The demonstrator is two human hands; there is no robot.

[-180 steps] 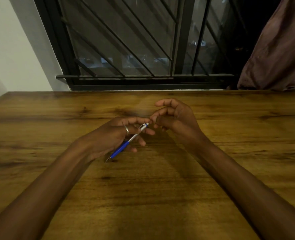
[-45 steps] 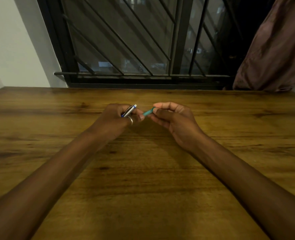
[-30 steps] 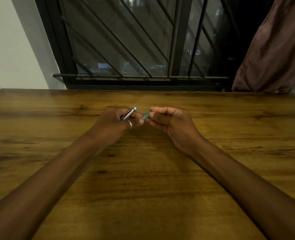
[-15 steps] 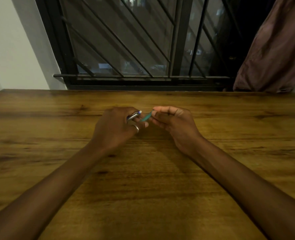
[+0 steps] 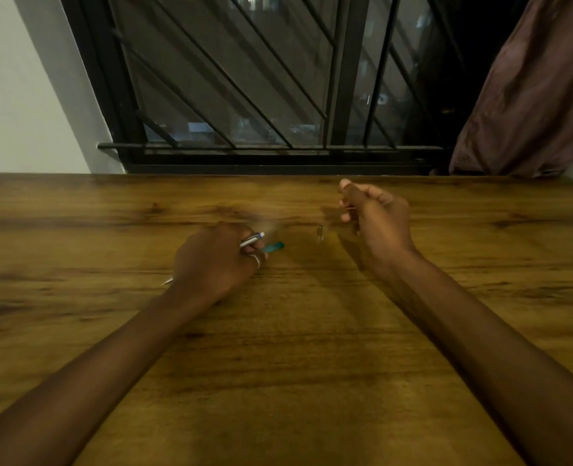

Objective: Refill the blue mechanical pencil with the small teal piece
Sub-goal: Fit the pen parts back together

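The left hand (image 5: 217,260) is curled shut around the blue mechanical pencil (image 5: 253,239), whose silver upper end with a blue tip pokes out past the thumb side while a metal point shows behind the heel of the hand, low against the table (image 5: 278,381). The small teal piece (image 5: 275,247) lies just beside the left fingertips, apparently touching them; whether it rests on the wood or is lightly pinched cannot be told. The right hand (image 5: 374,216) is lifted well apart to the right, its thumb and forefinger pressed together on something thin and pale, probably a lead, though it is too fine to be sure. Between the hands a small metal part (image 5: 320,232) stands on the table, possibly the pencil's cap. The teal piece looks light, smooth and stiff, likely to roll or skid if nudged, so a pinch at its middle across the width should hold best; any lead would be brittle and wants a gentle grip close to the end being fed in. The pencil is rigid and light, best steadied near its open end. The table is wide and bare around both forearms, its far edge meeting the barred window (image 5: 261,95), so there is ample room, but small parts could roll away.
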